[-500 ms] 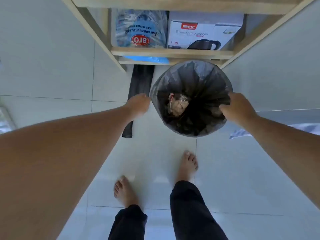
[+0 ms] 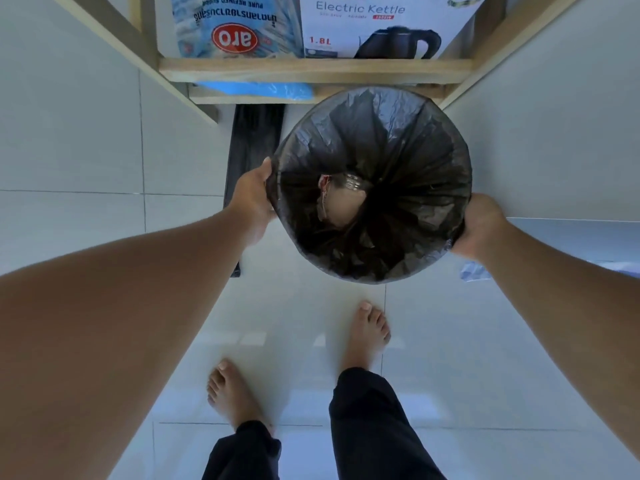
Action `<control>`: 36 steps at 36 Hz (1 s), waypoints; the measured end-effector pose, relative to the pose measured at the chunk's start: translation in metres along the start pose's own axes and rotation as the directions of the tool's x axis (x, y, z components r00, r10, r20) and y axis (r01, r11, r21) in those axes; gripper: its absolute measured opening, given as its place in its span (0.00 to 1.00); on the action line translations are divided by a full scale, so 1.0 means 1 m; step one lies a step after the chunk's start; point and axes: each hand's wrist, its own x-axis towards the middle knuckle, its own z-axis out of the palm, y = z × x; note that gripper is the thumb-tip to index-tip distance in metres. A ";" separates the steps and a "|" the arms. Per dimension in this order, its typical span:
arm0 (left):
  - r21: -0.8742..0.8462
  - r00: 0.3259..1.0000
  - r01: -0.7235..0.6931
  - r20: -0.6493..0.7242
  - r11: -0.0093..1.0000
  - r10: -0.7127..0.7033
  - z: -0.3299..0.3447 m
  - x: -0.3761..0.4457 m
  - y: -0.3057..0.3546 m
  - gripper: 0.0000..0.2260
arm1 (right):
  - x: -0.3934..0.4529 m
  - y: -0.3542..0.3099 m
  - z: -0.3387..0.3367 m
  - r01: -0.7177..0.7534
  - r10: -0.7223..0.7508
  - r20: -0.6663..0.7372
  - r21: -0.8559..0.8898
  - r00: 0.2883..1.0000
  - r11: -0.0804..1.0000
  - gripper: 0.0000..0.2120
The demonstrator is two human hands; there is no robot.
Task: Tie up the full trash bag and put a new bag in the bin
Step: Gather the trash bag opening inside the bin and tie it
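Observation:
A round bin lined with a black trash bag (image 2: 398, 133) stands on the tiled floor in front of me, its mouth wide. Crumpled rubbish (image 2: 341, 199) lies deep inside. My left hand (image 2: 251, 197) grips the bag's rim on the left side. My right hand (image 2: 479, 225) holds the rim on the right, its fingers curled under the edge. A folded black bag (image 2: 254, 140) lies flat on the floor just left of the bin, partly behind my left hand.
A wooden shelf (image 2: 311, 71) stands right behind the bin, holding a sugar pack (image 2: 235, 32) and an electric kettle box (image 2: 381, 26). Blue plastic (image 2: 263, 89) lies on the lower shelf. My bare feet (image 2: 369, 332) are just short of the bin. A pale cloth (image 2: 472, 271) lies at right.
The view has come closer to the bin. Both hands have closed onto the bag's rim, the left one moving in from just beside it.

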 end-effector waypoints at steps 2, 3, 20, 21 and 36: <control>-0.023 0.999 0.034 -0.012 0.999 -0.034 0.003 -0.005 -0.008 0.17 | 0.000 0.009 -0.002 -0.026 0.025 0.023 0.044 0.999 0.999 0.22; -0.022 0.998 0.050 -0.028 0.998 -0.051 0.002 -0.006 -0.009 0.18 | 0.000 0.012 -0.004 -0.038 0.036 0.028 0.063 0.999 0.997 0.22; 0.149 0.928 0.368 -0.119 0.918 -0.353 0.012 -0.014 -0.042 0.12 | -0.003 0.039 -0.016 0.128 -0.160 -0.165 -0.191 0.973 0.973 0.14; 0.155 0.925 0.365 -0.172 0.918 -0.339 0.013 -0.017 -0.042 0.13 | -0.008 0.039 -0.019 0.174 -0.222 -0.169 -0.257 0.960 0.951 0.11; 0.080 0.962 0.085 -0.267 0.993 -0.061 0.004 -0.075 -0.018 0.11 | -0.067 0.035 -0.018 0.288 -0.287 -0.024 0.014 0.958 0.958 0.09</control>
